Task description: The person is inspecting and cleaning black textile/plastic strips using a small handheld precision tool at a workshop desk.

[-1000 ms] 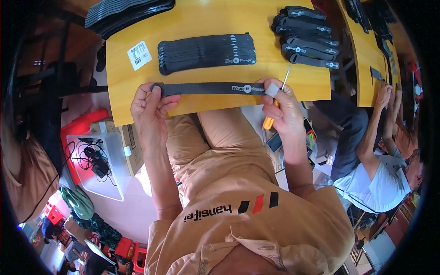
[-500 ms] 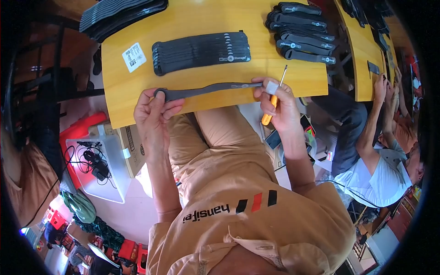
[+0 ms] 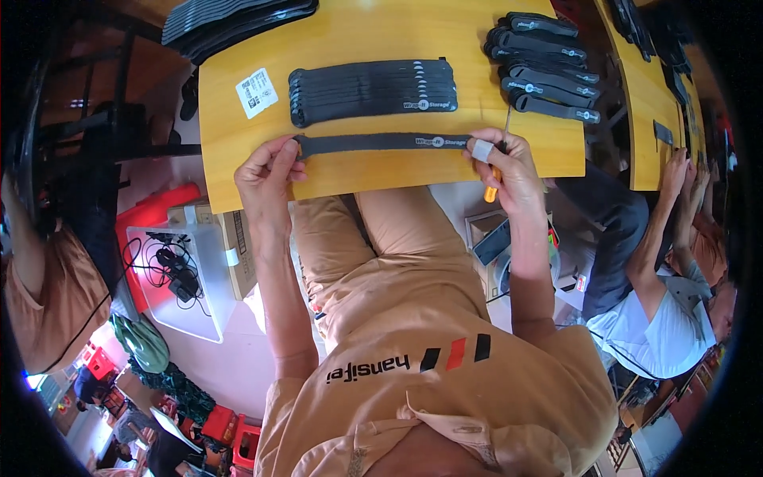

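A dark grey fabric strap (image 3: 373,143) is stretched straight between my hands, low over the near part of the yellow table (image 3: 350,175). My left hand (image 3: 270,171) pinches its left end between thumb and fingers. At the other end, my right hand (image 3: 513,167) grips the strap and also holds a screwdriver (image 3: 493,187) with a yellow handle in its palm. The screwdriver's thin shaft points away from me. Around one right finger is a pale grey wrap (image 3: 482,150). Just beyond the strap lies a neat row of dark straps (image 3: 369,91).
Folded straps (image 3: 548,67) are piled at the table's right, and a larger stack (image 3: 238,24) sits far left. A white label sheet (image 3: 256,93) lies nearby. Below left is a clear bin (image 3: 179,286) with cables. A co-worker's hands (image 3: 679,175) are at another table, right.
The strap, sagging and twisted before, is now pulled straight with its printed face up. Both hands have moved slightly, and the screwdriver has turned in the right hand. The view has shifted.
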`<state>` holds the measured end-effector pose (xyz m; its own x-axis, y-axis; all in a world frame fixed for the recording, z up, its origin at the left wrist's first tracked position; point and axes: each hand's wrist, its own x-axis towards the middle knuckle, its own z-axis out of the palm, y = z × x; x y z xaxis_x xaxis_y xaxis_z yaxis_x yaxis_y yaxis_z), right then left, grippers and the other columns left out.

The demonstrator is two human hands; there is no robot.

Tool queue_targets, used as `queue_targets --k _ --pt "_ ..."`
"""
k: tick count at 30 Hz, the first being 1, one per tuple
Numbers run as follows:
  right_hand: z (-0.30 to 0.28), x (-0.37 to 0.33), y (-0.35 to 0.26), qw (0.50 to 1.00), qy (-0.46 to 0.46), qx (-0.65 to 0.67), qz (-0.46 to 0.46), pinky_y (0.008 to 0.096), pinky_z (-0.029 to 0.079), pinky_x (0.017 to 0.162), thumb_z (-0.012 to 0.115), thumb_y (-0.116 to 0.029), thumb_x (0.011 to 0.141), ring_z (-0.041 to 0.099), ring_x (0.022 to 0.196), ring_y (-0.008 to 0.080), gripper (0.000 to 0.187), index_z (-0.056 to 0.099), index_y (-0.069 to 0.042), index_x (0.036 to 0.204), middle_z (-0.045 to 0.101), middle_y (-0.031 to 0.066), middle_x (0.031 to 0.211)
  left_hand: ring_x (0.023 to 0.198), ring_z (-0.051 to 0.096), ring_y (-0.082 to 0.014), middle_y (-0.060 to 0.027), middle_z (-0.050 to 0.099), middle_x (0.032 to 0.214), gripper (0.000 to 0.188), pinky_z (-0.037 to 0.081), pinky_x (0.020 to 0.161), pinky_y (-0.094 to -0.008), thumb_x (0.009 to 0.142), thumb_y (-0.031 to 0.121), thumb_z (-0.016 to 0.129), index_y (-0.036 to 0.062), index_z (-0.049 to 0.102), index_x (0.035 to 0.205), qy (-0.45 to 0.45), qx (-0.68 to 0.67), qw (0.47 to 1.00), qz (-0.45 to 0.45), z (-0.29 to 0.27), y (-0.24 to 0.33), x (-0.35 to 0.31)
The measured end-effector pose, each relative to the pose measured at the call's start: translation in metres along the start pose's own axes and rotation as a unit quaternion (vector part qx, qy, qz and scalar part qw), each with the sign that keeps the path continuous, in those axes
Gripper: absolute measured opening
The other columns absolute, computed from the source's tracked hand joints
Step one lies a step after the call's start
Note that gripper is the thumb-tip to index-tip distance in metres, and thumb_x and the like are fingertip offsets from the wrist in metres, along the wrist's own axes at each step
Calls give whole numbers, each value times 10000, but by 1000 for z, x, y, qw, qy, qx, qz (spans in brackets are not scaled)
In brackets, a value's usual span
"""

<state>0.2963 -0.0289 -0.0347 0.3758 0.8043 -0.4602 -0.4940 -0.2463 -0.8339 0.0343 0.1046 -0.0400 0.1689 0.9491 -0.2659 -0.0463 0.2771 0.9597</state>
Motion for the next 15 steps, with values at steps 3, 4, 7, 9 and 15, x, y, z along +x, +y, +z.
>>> queue_targets --k 3,4,7,9,15 --pt "4 7 2 995 39 -82 -31 158 256 364 618 -33 770 381 397 26 118 624 26 872 552 35 605 554 536 -70 -34 608 704 129 435 494 -175 797 23 621 -7 634 922 0 30 999 38 3 0 13" --pt "7 10 2 995 43 -83 -31 158 256 364 618 -33 770 381 397 26 118 624 26 872 552 35 605 554 536 -70 -34 608 704 129 435 494 -175 797 23 621 -7 634 922 -4 29 999 36 5 0 16" --pt "21 17 -3 985 79 -131 -81 175 284 370 636 -25 737 392 416 25 97 637 20 822 503 -20 552 550 509 -53 -9 599 700 86 390 489 -170 789 8 624 10 630 875 8 53 996 71 7 -1 25" --pt "21 25 0 979 89 -157 -94 179 288 373 633 -26 739 390 419 23 86 636 13 815 495 -27 548 549 506 -51 -6 597 697 84 382 485 -168 788 8 626 12 628 871 9 63 996 68 7 -2 29" --pt "24 33 -1 958 124 -230 -121 193 305 401 627 -27 732 391 457 23 63 636 -6 791 485 -39 551 525 454 -19 15 575 661 66 340 465 -150 786 25 636 0 619 845 20 71 994 78 12 -8 34"
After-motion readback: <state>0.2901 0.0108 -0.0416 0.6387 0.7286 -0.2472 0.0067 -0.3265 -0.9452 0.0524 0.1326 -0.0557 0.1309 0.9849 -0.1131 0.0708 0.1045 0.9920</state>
